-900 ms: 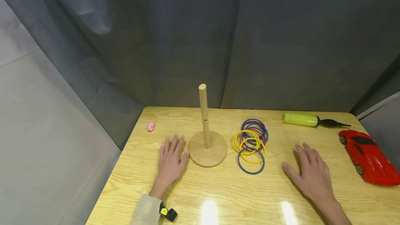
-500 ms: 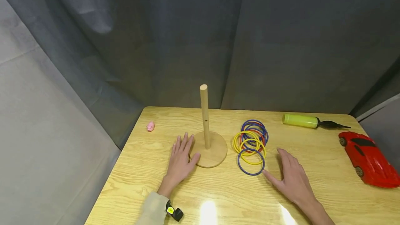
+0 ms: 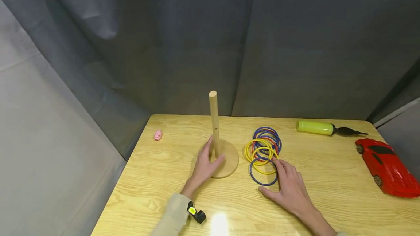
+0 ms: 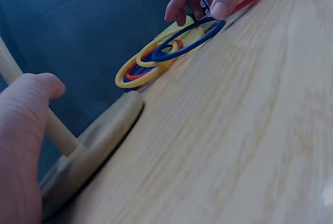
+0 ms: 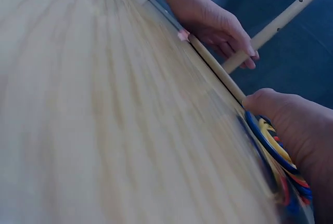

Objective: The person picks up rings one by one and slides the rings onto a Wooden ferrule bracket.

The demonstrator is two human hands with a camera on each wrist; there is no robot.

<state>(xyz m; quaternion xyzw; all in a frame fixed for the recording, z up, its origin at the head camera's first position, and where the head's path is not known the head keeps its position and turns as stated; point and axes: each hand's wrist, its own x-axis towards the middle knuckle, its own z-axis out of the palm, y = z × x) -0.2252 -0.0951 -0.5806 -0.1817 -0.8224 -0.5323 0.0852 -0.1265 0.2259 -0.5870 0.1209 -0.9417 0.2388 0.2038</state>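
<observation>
A wooden ring-toss stand, with an upright post (image 3: pixel 214 123) on a round base (image 3: pixel 231 158), stands near the table's middle. My left hand (image 3: pixel 204 165) reaches over the base's left side, thumb and fingers spread to either side of the post without closing on it. To the right lies an overlapping pile of blue, yellow and red rings (image 3: pixel 262 145). The nearest blue ring (image 3: pixel 264 184) sits at the pile's front. My right hand (image 3: pixel 292 188) is at that ring's right edge, fingertips by its rim and thumb apart; contact is hard to tell.
A small pink pig figure (image 3: pixel 158 135) sits at the table's far left. At the back right lies a yellow-green hand pump (image 3: pixel 315 128) with a black nozzle. A red toy car (image 3: pixel 387 166) is at the right edge. Dark curtains (image 3: pixel 183 46) hang behind the table.
My left hand has moved right, from beside the base to around the post. My right hand has come left to the front blue ring. The stand and rings look unmoved.
</observation>
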